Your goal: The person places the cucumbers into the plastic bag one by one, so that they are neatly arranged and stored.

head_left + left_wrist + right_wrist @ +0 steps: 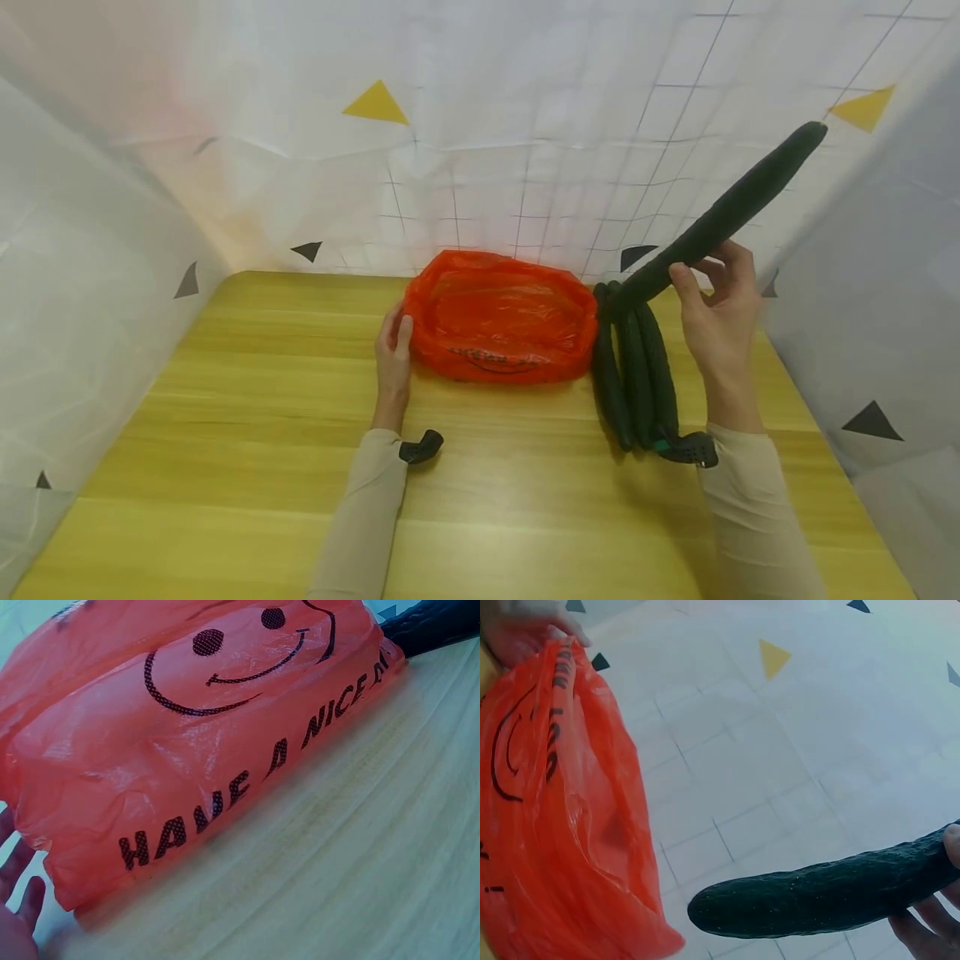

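Note:
In the head view my right hand (pixel 720 308) pinches a long dark-green cucumber (pixel 720 221) between thumb and fingers. It is raised and tilted, its lower end over the tops of three cucumbers (pixel 636 375) lying side by side on the table. The right wrist view shows the held cucumber (pixel 817 896) beside the bag, apart from it. An orange-red plastic bag (pixel 502 367) stands with its mouth spread wide, and no item shows inside. My left hand (pixel 393 346) rests against the bag's left side; in the left wrist view its fingers (pixel 16 862) are spread at the bag's corner.
The wooden table (pixel 240 433) has white sheeting (pixel 517 183) behind it and along both sides, marked with yellow and black triangles. A black wrist device (pixel 420 447) sits on the left sleeve, and another (pixel 688 448) on the right, over the lower ends of the lying cucumbers.

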{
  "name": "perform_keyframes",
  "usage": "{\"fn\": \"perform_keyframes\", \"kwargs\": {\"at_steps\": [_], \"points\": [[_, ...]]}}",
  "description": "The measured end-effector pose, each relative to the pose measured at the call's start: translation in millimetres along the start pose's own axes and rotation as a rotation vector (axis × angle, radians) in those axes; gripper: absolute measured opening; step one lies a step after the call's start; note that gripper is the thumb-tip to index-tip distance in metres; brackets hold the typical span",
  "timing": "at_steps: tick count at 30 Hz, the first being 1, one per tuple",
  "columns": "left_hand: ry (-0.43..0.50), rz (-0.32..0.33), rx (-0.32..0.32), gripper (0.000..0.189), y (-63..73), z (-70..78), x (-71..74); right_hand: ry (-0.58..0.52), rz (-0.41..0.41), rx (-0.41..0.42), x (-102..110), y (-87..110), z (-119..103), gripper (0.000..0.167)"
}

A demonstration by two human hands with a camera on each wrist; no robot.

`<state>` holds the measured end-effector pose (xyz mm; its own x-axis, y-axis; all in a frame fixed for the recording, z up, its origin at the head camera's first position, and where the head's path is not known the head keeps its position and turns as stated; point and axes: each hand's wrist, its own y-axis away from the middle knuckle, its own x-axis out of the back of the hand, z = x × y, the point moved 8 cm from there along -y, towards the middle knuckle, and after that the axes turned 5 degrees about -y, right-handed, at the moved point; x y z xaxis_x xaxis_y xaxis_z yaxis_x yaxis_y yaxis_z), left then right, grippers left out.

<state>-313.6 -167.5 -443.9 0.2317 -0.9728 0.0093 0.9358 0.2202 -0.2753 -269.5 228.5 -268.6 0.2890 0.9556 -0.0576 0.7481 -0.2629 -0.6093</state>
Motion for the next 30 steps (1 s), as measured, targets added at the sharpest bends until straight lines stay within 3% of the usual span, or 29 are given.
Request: {"fn": "perform_keyframes", "kwargs": {"at_steps": [10, 19, 24, 30], "points": [[0.004, 0.006, 0.011, 0.043, 0.1, -1.2, 2.6, -0.039, -0.133, -0.006, -44, -6.5, 13, 0.04], [0.008, 0.024, 0.001, 0.042, 1.4, 0.8, 5.9, 0.102, -0.279, -0.03, -75, -1.0, 33, 0.042], [0.005, 0.019, 0.004, 0.042, 2.1, 0.8, 5.5, 0.176, -0.339, -0.053, -82, 0.8, 61, 0.047], [0.02, 0.019, 0.017, 0.042, 3.1, 0.0, 6.7, 0.222, -0.413, 0.045, -96, 3.1, 80, 0.047]]}}
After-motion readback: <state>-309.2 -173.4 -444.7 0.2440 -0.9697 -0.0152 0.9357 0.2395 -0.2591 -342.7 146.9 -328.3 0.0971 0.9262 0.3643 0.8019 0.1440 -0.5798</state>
